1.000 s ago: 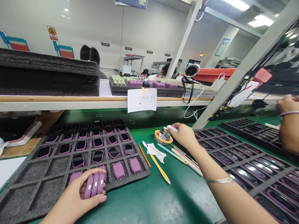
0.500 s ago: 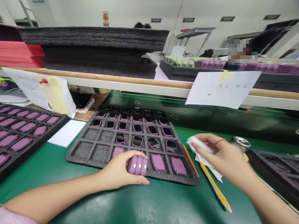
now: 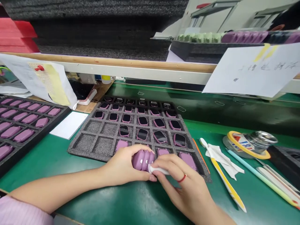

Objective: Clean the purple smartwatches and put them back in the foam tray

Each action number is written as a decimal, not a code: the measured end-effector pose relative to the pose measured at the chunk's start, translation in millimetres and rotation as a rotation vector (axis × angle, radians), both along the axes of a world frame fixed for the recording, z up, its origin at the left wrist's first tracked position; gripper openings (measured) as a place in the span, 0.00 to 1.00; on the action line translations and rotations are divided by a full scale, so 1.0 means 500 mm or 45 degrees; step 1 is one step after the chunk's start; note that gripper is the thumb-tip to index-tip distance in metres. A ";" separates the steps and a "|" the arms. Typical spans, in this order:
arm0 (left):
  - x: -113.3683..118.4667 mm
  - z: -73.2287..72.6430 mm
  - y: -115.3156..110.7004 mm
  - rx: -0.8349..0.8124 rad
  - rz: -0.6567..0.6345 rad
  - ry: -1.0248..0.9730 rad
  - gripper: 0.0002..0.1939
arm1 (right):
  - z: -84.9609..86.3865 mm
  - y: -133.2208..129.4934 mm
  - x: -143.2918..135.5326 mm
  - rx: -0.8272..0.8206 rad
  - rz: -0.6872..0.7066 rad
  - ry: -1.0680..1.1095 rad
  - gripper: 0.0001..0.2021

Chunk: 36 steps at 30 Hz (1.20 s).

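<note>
Left hand [image 3: 125, 165] is gripping 3 purple cases [image 3: 142, 160] — beside the foam tray [image 3: 102, 146]. Right hand [image 3: 185, 184] is pinching white cloth [image 3: 153, 169] against them.

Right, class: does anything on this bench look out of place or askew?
The third dark-screened watch from the left, second row from the front of the central tray, sits twisted in its compartment, more askew than its neighbours. No spill shows.
</note>
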<state>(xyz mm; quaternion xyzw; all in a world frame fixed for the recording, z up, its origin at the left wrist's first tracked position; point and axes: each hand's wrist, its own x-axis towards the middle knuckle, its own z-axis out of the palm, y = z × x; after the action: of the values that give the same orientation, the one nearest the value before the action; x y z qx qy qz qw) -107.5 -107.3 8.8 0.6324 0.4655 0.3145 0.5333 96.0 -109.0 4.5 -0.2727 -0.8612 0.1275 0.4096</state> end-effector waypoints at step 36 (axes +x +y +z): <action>-0.002 0.005 0.005 -0.006 -0.095 0.057 0.30 | -0.006 -0.009 -0.005 0.109 -0.204 -0.086 0.06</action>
<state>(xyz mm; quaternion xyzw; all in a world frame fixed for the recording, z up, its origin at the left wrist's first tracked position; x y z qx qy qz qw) -108.7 -105.0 11.2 0.6551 0.4541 0.2791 0.5355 93.3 -113.4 1.7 -0.3271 -0.8545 0.0482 0.4005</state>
